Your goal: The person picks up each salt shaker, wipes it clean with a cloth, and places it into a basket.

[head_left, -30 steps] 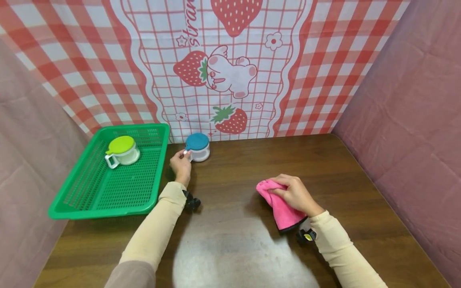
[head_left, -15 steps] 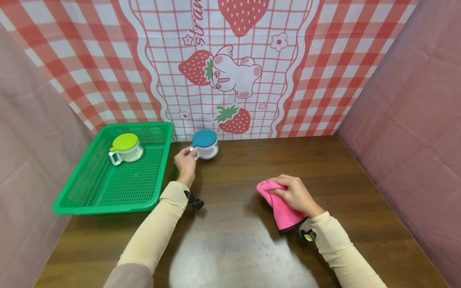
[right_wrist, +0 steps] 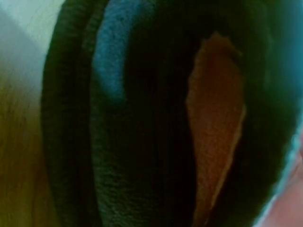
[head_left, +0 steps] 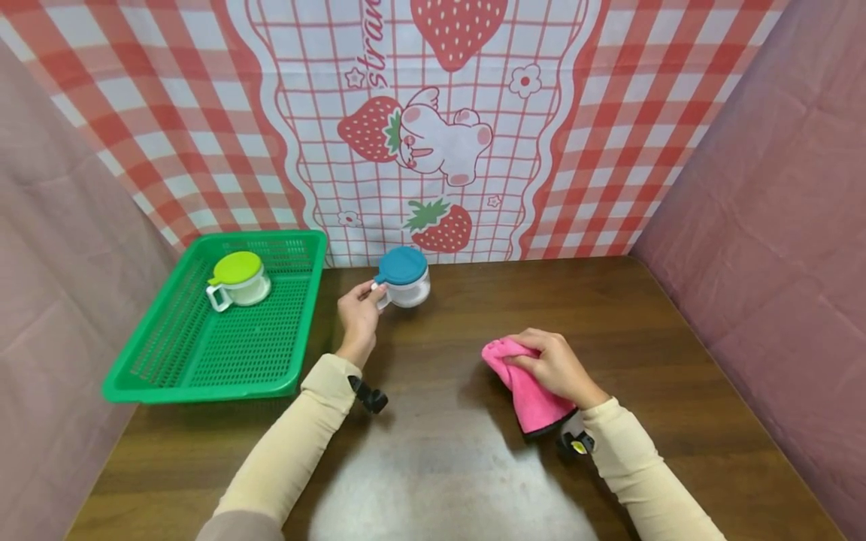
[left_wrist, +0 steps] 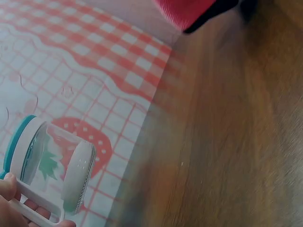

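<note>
My left hand [head_left: 360, 312] grips the white handle of a clear jar with a blue lid [head_left: 403, 266], just right of the green basket. The left wrist view shows the jar [left_wrist: 61, 161] from the side, with thumb and fingers around its handle [left_wrist: 38, 203]; its base looks raised off the wood. Over the table's right half, my right hand [head_left: 551, 364] pinches a pink cloth [head_left: 534, 402] with a dark edge. Folds of the cloth [right_wrist: 137, 165] fill the right wrist view, dark and blurred, hiding the fingers.
At the left stands a green mesh basket [head_left: 307, 315]. Inside it, near the back, sits a similar jar with a lime-green lid [head_left: 238, 269]. A checked strawberry curtain [head_left: 446, 150] hangs behind the brown wooden table [head_left: 446, 451], and pink drapes [head_left: 751, 225] close the sides.
My left hand has moved right with the blue-lidded jar, away from the basket, and the jar now looks lifted. The right hand and cloth have stayed put. The view has shifted slightly.
</note>
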Motion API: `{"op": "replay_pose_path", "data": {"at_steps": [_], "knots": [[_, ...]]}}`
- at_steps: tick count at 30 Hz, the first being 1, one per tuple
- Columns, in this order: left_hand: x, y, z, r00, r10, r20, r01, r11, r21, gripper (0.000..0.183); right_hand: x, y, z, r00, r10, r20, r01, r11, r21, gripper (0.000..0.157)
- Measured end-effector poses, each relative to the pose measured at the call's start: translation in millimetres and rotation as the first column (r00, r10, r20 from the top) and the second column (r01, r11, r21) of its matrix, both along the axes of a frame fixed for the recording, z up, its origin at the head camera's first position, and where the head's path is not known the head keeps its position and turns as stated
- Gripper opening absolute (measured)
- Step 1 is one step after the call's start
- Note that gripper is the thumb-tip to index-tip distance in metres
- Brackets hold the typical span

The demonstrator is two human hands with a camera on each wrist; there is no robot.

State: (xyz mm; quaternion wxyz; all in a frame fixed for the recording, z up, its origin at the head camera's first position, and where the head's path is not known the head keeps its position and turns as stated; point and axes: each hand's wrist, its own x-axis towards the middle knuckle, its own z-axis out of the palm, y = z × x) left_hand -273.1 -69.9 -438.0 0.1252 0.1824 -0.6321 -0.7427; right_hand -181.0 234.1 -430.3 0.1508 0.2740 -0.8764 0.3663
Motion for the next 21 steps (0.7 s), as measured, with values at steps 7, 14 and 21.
{"op": "replay_pose_path", "data": {"at_steps": [7,14,21], "knots": [[15.9,6.7,4.4,0.997,-0.081,0.007,0.082,0.997,-0.012,0.028,-1.5,0.6,-2.4,1.000,-0.016,-0.011,0.016,1.000,0.007,0.027],[32.0,12.2,-4.4,0.993,-0.118,0.008,0.118,0.988,-0.096,0.026,-1.5,-0.6,-1.6,1.000,-0.008,-0.013,0.008,1.000,0.003,0.026],[45.4,19.9,-14.9,0.988,-0.151,0.013,0.151,0.977,-0.151,0.026,-0.7,-0.8,-3.1,1.000,-0.011,0.002,0.011,1.000,-0.006,0.027]]}}
